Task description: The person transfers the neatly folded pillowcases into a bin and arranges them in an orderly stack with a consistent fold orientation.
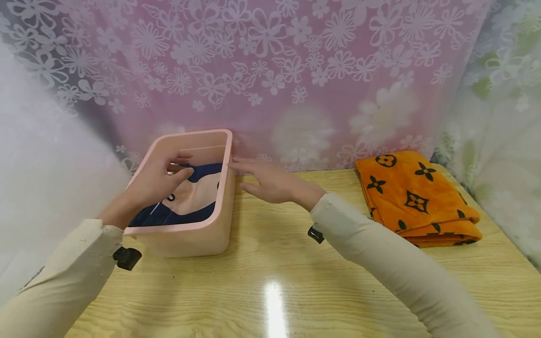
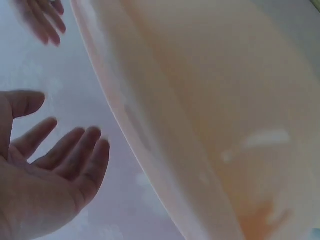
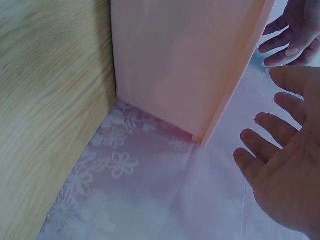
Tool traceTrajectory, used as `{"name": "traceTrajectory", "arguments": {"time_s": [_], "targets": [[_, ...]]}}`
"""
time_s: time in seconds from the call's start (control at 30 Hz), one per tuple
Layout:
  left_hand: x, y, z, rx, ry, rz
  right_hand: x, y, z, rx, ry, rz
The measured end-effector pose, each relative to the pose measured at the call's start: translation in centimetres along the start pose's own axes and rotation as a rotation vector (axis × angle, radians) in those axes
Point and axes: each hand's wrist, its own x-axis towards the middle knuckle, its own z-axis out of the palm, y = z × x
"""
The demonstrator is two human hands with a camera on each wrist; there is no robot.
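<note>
A pink plastic bin [image 1: 186, 239] stands at the left of the table, with a folded dark blue and beige cloth [image 1: 198, 188] lying inside it. Over the bin's opening hovers my left hand [image 1: 156, 180], its fingers relaxed and holding nothing. My right hand [image 1: 270, 180] is just outside the bin's right rim, fingers stretched toward it, palm bare. In the left wrist view the left hand [image 2: 60, 180] shows spread, loosely bent fingers beside the bin's wall [image 2: 165, 125]. The right wrist view shows the right hand [image 3: 285, 145] with fingers apart near the bin's rim [image 3: 235, 85].
A folded orange cloth [image 1: 416, 197] with black flower motifs lies on the right side of the wooden table [image 1: 270, 263]. Behind the table hangs a pink floral curtain [image 1: 296, 94], close to the bin's far side. White floral sheeting [image 1: 503, 126] borders the right edge.
</note>
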Motion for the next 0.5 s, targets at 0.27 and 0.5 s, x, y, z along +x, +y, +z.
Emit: {"name": "traceTrajectory", "arguments": {"time_s": [0.27,0.5], "targets": [[-0.1,2.5,3.1,0.331,0.147,0.204,-3.1,1.6,-1.0,-0.141,-0.005,0.106],[-0.8,4.2,5.5,0.505,0.218,0.313,-6.2,3.2,-1.6,-0.269,-0.021,0.198]]}}
